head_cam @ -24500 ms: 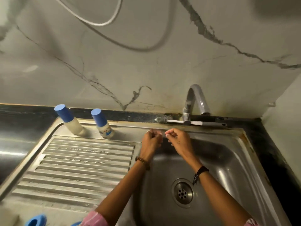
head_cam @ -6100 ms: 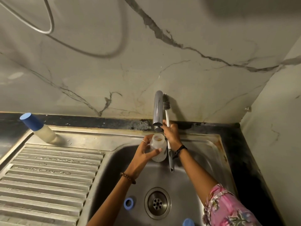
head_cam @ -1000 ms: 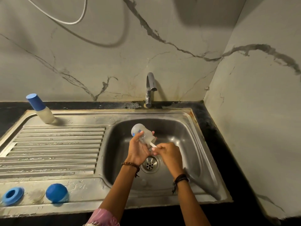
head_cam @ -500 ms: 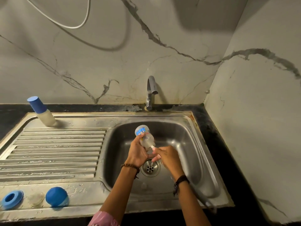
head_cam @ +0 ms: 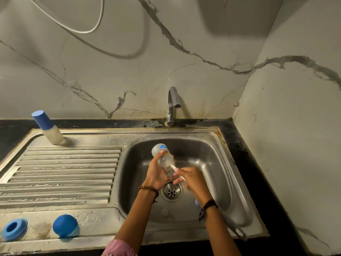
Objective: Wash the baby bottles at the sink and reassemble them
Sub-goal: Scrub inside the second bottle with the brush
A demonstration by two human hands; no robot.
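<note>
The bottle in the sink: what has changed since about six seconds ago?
The bottle left the tap; the left hand now holds it tilted over the drain, while the right hand works the brush handle inside. The capped bottle stayed put.

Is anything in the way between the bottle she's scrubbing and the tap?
Nothing visible is. The left hand holds the bottle over the sink basin, the right hand works the brush handle in its mouth, and the space up to the tap is open.

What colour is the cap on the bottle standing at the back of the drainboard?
Blue, on the cap of the milky-white bottle; the head view shows it clearly.
</note>
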